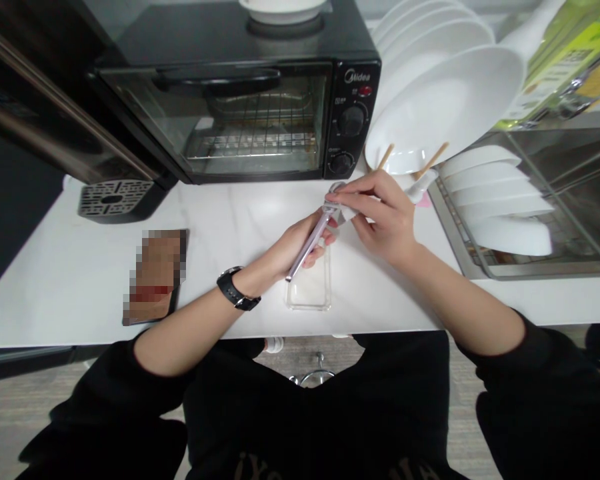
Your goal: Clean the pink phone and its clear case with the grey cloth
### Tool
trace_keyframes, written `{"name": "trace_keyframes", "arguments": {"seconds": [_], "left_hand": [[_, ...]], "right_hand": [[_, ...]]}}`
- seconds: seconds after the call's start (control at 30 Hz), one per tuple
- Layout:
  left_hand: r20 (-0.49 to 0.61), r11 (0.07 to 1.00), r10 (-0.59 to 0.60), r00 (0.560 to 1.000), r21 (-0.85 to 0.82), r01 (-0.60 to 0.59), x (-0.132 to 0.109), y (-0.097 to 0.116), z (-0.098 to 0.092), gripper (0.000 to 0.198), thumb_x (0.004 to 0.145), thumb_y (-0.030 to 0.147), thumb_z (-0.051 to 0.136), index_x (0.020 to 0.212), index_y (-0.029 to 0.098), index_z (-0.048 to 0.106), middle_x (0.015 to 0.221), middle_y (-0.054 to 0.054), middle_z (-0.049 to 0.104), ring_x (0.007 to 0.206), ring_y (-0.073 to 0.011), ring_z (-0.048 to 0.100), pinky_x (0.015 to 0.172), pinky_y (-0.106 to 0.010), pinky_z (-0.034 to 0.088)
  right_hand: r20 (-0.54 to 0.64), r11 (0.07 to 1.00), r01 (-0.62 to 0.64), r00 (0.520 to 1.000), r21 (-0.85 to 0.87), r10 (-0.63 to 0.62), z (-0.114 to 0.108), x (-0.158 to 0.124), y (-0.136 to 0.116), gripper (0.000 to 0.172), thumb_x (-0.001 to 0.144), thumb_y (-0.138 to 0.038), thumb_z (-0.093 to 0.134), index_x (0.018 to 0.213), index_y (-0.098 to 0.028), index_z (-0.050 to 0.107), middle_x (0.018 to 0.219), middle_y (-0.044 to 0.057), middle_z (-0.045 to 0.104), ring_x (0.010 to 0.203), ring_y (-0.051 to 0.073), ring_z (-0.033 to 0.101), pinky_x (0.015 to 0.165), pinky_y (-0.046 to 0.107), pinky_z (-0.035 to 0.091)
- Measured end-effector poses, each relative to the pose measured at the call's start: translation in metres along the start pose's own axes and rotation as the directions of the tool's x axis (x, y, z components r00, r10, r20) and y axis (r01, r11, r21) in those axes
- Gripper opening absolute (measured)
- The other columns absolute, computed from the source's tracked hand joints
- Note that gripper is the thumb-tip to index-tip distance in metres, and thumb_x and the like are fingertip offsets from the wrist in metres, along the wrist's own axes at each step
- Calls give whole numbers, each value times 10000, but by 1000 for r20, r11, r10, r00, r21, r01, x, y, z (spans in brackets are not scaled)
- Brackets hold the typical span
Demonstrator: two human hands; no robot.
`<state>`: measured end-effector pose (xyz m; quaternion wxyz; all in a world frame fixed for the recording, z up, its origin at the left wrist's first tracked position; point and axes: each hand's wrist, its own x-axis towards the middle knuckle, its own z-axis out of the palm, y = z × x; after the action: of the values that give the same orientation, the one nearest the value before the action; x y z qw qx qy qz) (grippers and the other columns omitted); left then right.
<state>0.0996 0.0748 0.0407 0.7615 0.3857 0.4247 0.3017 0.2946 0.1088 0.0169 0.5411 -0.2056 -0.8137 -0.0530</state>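
My left hand (293, 247) grips a slim lilac phone (310, 245) edge-on, tilted up over the white counter. My right hand (383, 217) pinches a small white cloth or wipe (347, 212) against the phone's top end. Directly below the phone a clear phone case (309, 287) lies flat on the counter near its front edge. A black watch sits on my left wrist.
A black toaster oven (260, 100) stands at the back. White plates (445, 100) and bowls fill a metal dish rack (460, 247) on the right, with chopsticks (433, 160) poking out. A blurred flat object (155, 277) lies left; a black drip grille (113, 199) sits behind it.
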Motion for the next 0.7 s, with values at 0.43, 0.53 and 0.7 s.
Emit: {"name": "trace_keyframes", "arguments": {"seconds": [0.43,0.53,0.7], "left_hand": [[-76,999,52,996,14,-51,0,-4,-1,420,1146,395,447,804,193,582,589,46,493,437,-69,430,442,-198,322],[-126,982,160,979,120,-145,-7,2,4,246,1099,311,544,928,176,657,755,19,645,695,-92,614,682,-192,494],[-147,967,129,981,236,-92,-15,9,9,165,1046,303,568,988,194,677,808,9,667,807,-135,647,824,-237,516]], "right_hand": [[66,991,41,997,131,-50,12,0,-38,250,1077,-181,638,1278,-276,754,1059,28,777,994,169,751,813,321,642],[184,961,-46,983,273,-5,15,2,-62,154,1054,-223,713,1208,-223,725,1038,13,796,946,142,765,823,290,662],[292,942,-78,956,327,-23,13,6,-79,107,1072,-236,691,1174,-208,701,1029,3,821,892,127,776,780,279,668]]}}
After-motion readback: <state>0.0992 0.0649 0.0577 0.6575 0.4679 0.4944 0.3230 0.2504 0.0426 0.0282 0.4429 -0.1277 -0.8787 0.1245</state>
